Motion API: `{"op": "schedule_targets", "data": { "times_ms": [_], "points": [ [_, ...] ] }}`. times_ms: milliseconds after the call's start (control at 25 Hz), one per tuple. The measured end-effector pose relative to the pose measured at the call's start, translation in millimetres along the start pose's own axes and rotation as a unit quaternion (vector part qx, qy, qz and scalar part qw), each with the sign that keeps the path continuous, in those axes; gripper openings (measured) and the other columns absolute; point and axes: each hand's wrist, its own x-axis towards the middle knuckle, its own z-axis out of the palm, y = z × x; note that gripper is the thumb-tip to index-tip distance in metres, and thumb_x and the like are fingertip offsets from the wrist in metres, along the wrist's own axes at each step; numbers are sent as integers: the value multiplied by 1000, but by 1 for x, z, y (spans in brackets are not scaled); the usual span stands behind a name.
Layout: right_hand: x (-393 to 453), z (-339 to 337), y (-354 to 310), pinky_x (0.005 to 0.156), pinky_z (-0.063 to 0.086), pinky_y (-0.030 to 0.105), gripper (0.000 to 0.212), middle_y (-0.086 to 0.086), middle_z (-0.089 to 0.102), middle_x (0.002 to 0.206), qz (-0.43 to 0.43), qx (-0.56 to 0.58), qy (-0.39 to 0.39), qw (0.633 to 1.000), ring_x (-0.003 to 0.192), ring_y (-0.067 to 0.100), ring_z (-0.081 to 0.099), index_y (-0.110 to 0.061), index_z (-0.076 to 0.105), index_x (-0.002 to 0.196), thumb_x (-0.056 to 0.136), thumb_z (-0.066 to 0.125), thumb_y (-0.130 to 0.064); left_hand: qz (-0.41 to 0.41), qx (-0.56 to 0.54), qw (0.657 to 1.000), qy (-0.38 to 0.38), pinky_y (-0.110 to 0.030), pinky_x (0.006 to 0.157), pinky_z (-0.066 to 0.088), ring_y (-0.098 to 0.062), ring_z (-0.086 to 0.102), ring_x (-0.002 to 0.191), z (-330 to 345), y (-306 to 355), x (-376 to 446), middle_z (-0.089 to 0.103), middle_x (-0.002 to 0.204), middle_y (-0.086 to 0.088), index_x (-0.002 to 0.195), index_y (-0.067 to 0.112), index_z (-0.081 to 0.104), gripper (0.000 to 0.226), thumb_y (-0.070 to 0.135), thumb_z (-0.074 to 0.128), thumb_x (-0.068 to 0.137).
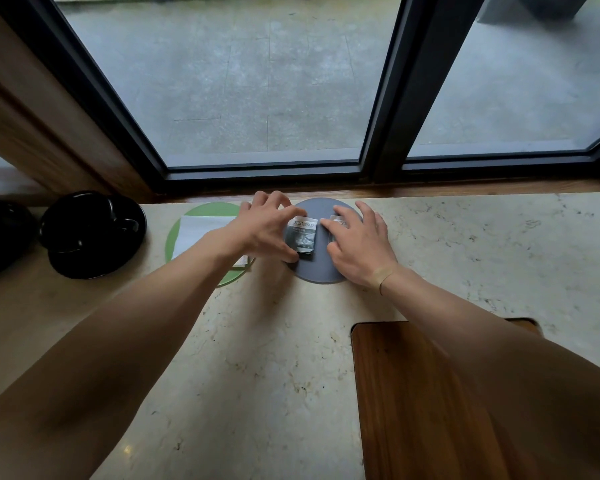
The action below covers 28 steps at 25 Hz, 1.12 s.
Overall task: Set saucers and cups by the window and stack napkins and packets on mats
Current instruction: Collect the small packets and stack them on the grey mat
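Observation:
A round grey mat (321,270) lies on the marble counter by the window. On it sits a small clear packet (301,237) with white lettering, pinched between the thumb and fingers of my left hand (264,226). My right hand (359,245) rests on a second packet (340,222), mostly hidden under its fingers. To the left, a green mat (231,278) carries a white napkin (196,233), partly covered by my left forearm. A black cup on a black saucer (94,233) stands at the far left near the window.
Another black saucer (0,237) sits at the left edge. A wooden board (416,400) lies in the near right of the marble counter (499,244). A dark window frame (267,174) and a wooden sill run along the back.

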Motion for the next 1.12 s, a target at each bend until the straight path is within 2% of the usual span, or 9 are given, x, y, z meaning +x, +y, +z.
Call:
{"op": "schedule_targets", "data": {
  "times_ms": [160, 440, 680, 920, 1120],
  "points": [
    [0, 2, 1, 118, 8, 53, 48, 2, 25, 156, -5, 4, 8, 1000, 145, 30, 7, -29, 40, 143, 96, 38, -31, 40, 55, 997, 18, -40, 90, 31, -25, 32, 115, -8, 1, 8, 39, 129, 1, 126, 34, 49, 73, 54, 73, 60],
    [0, 6, -2, 118, 9, 52, 47, 2, 26, 156, -12, -5, 23, 1000, 145, 30, 7, -29, 42, 142, 95, 39, -31, 46, 110, 991, 59, -41, 91, 37, -26, 34, 118, 0, -3, -3, 41, 130, 0, 123, 24, 51, 72, 63, 61, 64],
    [0, 7, -7, 118, 8, 53, 44, 2, 27, 156, -32, -4, 27, 999, 145, 30, 6, -32, 48, 136, 93, 40, -32, 30, 94, 993, 60, -41, 92, 37, -26, 36, 119, 2, -7, -4, 42, 131, -1, 123, 24, 51, 72, 64, 59, 65],
    [-7, 8, -8, 117, 4, 56, 46, 3, 26, 156, -45, -13, 36, 998, 145, 30, 5, -30, 48, 136, 92, 42, -39, 15, 47, 998, 42, -43, 100, 33, -27, 31, 124, 2, -11, -4, 35, 139, 1, 140, 29, 37, 89, 65, 65, 64],
    [-14, 16, -7, 116, 6, 60, 54, 7, 27, 157, -70, -41, 67, 994, 145, 35, 8, -30, 50, 135, 85, 36, -47, 16, 11, 999, 51, -42, 100, 31, -25, 31, 124, 4, -13, -7, 39, 139, 2, 138, 33, 41, 81, 63, 66, 67]
  ]
}}
